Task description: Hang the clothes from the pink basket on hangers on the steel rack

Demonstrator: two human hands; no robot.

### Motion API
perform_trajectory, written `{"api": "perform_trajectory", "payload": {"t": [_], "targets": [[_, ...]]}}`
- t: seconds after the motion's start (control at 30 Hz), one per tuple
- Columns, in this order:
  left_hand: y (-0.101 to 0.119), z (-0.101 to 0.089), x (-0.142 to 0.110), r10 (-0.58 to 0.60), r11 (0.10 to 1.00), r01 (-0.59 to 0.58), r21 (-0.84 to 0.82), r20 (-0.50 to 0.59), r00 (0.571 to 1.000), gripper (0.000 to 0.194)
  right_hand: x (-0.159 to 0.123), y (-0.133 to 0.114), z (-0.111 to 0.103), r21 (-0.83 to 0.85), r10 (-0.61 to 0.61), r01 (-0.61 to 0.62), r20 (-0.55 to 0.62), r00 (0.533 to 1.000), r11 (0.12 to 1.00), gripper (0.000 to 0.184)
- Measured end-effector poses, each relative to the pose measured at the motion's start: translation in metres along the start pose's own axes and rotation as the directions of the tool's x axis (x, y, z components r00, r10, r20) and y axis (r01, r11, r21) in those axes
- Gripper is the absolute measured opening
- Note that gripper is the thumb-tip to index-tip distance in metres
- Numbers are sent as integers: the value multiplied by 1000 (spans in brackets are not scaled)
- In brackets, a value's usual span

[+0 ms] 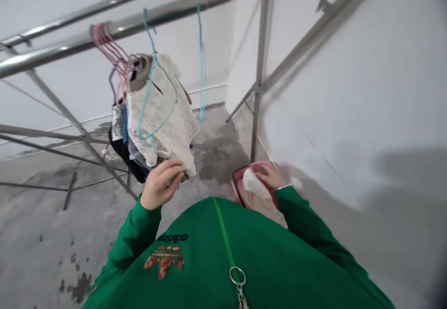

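A soft white cloth garment (256, 185) lay in a pinkish-red basket (272, 196), the right hand (271, 177) reaching in beside it with fingers curved; whether they gripped the cloth could not be told. The left hand (162, 185) had its fingers bent at the hem of a textured cream garment (176, 113), its grip likewise unclear, below a shiny tubular metal rail (174, 12) holding thin light-blue and pink hangers

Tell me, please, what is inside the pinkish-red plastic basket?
Pale white-beige cloth and the person's bare right hand show inside the basket; whatever lies beneath the cloth is covered.
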State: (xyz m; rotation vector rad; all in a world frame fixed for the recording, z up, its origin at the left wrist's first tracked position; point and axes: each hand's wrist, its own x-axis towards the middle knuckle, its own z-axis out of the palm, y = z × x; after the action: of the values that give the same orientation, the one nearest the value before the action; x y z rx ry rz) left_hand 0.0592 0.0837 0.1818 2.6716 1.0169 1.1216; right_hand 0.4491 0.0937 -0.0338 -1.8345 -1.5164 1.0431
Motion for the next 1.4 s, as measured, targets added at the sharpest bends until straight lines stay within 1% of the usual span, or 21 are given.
{"api": "perform_trajectory", "payload": {"t": [0.03,0.1,0.13,0.17,0.23,0.3,0.37,0.43,0.57,0.6,0.67,0.73,0.77,0.87,0.93,1.07,1.13,1.2,1.3,1.33,1.4], "targets": [[-4,-12,7,-46,997,53,61,-121,992,11,5,-4,13,-23,-13,16,92,996,1000,30],[-20,-32,24,-116,967,183,178,-331,936,10,14,-19,37,-19,-58,65,265,963,998,35],[-33,-39,33,-150,946,247,208,-397,906,12,17,-30,47,-3,-102,110,349,932,994,39],[-49,-44,42,-199,930,306,203,-423,884,17,20,-43,55,27,-156,160,422,893,987,42],[-84,-47,61,-321,911,397,114,-410,854,32,24,-72,67,101,-276,263,531,801,959,48],[-117,-44,77,-423,897,440,-31,-343,839,41,26,-101,75,153,-375,355,575,727,922,51],[-138,-39,89,-483,876,456,-158,-287,827,50,27,-125,81,176,-440,424,585,681,889,51],[-147,-33,96,-473,880,436,-187,-273,838,61,28,-143,86,183,-484,474,580,655,861,50],[-140,-28,104,-393,919,381,-98,-231,890,72,31,-165,93,178,-534,535,554,639,826,43],[-136,-26,105,-403,915,398,-72,-228,886,73,32,-170,94,179,-545,544,537,644,820,41],[-123,-20,104,-448,881,472,24,-276,850,70,33,-181,93,207,-581,561,491,649,801,38],[-108,-11,97,-440,823,535,190,-381,813,62,33,-194,92,259,-635,587,431,641,767,40],[-99,-6,92,-402,791,543,282,-429,809,54,33,-200,92,286,-667,605,394,633,743,41],[-79,7,73,-260,711,490,504,-458,850,32,30,-218,96,346,-746,662,275,606,665,50],[-72,9,60,-211,675,460,577,-446,870,28,27,-229,100,376,-779,685,218,588,623,55],[-68,5,43,-145,636,440,634,-462,875,26,22,-246,110,393,-810,720,133,571,572,58],[-64,5,35,-128,664,413,623,-449,884,23,20,-255,113,393,-827,744,85,556,541,61],[-56,10,26,-118,725,359,588,-408,905,23,19,-263,115,368,-852,786,34,523,497,69],[-39,24,13,-62,823,223,522,-308,949,24,21,-275,121,246,-872,850,-35,487,465,85],[-33,29,9,-32,849,170,501,-271,962,25,22,-278,124,202,-869,857,-48,492,474,85],[-25,38,5,16,883,85,462,-211,977,27,25,-280,132,188,-851,838,-18,525,513,70]]}}
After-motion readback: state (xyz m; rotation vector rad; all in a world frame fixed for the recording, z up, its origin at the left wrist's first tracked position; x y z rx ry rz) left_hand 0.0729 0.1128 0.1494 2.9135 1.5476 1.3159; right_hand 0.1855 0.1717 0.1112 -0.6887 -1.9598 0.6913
